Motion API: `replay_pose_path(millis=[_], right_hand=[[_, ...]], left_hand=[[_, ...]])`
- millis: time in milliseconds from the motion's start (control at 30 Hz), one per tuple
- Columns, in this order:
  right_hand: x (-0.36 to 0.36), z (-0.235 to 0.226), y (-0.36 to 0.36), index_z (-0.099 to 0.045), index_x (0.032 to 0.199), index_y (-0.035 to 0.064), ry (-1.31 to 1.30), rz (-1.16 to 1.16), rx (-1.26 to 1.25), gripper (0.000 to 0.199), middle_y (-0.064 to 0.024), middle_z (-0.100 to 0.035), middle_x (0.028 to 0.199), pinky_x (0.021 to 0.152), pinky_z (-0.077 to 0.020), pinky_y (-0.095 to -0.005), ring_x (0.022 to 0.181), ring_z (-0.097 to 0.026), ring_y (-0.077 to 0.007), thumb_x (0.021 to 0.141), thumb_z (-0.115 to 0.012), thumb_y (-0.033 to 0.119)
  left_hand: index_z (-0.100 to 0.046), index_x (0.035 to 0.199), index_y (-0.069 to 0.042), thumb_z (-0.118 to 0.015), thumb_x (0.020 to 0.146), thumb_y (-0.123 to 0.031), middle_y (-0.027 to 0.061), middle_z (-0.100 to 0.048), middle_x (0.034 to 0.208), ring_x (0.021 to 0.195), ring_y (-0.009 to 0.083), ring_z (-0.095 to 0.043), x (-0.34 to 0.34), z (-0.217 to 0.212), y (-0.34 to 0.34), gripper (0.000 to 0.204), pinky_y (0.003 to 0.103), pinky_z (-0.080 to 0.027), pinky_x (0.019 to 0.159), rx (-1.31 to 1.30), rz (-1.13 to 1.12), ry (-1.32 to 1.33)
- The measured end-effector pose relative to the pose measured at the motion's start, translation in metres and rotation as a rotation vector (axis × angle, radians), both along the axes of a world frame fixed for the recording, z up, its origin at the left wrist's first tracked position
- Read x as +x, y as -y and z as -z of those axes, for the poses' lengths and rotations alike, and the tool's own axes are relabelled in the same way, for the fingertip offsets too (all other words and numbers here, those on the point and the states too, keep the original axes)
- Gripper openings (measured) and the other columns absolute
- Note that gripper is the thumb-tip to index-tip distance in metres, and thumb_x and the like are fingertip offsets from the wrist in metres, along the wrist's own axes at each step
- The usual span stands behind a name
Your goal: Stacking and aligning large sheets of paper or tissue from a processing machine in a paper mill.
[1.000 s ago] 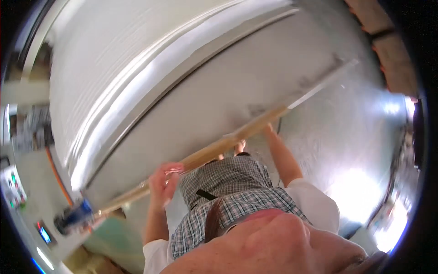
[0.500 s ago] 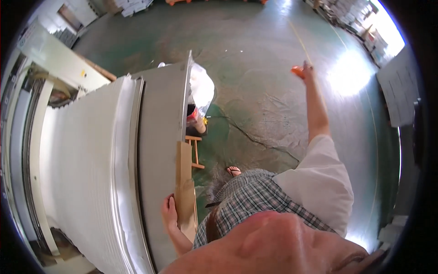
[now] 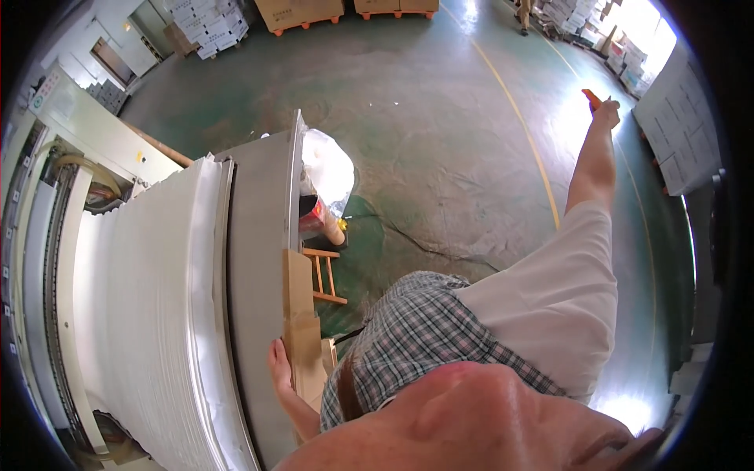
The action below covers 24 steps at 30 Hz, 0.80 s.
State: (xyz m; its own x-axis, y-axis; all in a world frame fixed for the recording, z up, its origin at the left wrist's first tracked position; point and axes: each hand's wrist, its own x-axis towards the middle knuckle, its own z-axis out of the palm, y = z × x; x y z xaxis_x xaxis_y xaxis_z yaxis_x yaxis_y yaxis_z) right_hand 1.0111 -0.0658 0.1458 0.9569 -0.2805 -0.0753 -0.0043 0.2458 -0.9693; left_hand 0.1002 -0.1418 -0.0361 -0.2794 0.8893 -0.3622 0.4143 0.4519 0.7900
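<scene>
Far out to the right, my right hand (image 3: 605,115) is closed around a small orange tool (image 3: 591,100). That arm is stretched out over the floor, and the tool's exact kind is too small to make out. My left hand (image 3: 281,367) lies with fingers extended on the grey tabletop (image 3: 255,228), against a brown cardboard strip (image 3: 298,290) along its right edge. Left of the tabletop, a wide stack of white sheets (image 3: 149,282) reaches toward the machine.
A pale machine (image 3: 102,118) borders the left side. Beyond the table edge are a clear plastic bag (image 3: 326,161), a cardboard tube (image 3: 333,229) and a wooden stool (image 3: 324,275). A dark cable (image 3: 408,235) crosses the floor. Boxes on pallets (image 3: 298,12) stand far back.
My right arm has swung outward to the right with the orange tool. The view has tilted up, showing more of the far boxes. My left hand stays by the cardboard strip.
</scene>
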Motion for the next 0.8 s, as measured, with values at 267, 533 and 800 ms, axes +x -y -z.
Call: replay_pose_path(millis=[267, 533, 800], right_hand=[[0.076, 0.105, 0.016, -0.06, 0.087, -0.0021, 0.081, -0.075, -0.352, 0.037, -0.0112, -0.063, 0.081, 0.089, -0.0299, -0.0317, 0.076, -0.058, -0.0194, 0.075, -0.059, 0.033], [-0.016, 0.021, 0.055, -0.06, 0.093, -0.003, -0.187, 0.004, -0.697, 0.037, -0.0111, -0.063, 0.08, 0.075, -0.0449, -0.0334, 0.076, -0.061, -0.0218, 0.085, -0.05, 0.031], [0.036, 0.035, 0.058, -0.057, 0.093, 0.0002, -0.157, 0.053, -0.452, 0.033, -0.0131, -0.062, 0.072, 0.078, -0.0403, -0.031, 0.064, -0.059, -0.0187, 0.084, -0.045, 0.029]], left_hand=[[-0.047, 0.116, 0.0, -0.042, 0.087, -0.041, 0.0132, -0.05, 0.116, 0.108, 0.0243, -0.044, 0.022, -0.033, 0.006, 0.05, 0.032, -0.031, 0.093, -0.071, -0.009, -0.104], [-0.046, 0.118, -0.001, -0.042, 0.086, -0.043, 0.0121, -0.048, 0.119, 0.111, 0.024, -0.043, 0.006, -0.009, -0.003, 0.052, 0.032, -0.031, 0.094, -0.076, 0.021, -0.047], [-0.048, 0.114, 0.0, -0.045, 0.086, -0.043, 0.0092, -0.05, 0.115, 0.105, 0.0196, -0.045, -0.034, 0.035, -0.006, 0.051, 0.03, -0.034, 0.09, -0.076, 0.035, 0.111]])
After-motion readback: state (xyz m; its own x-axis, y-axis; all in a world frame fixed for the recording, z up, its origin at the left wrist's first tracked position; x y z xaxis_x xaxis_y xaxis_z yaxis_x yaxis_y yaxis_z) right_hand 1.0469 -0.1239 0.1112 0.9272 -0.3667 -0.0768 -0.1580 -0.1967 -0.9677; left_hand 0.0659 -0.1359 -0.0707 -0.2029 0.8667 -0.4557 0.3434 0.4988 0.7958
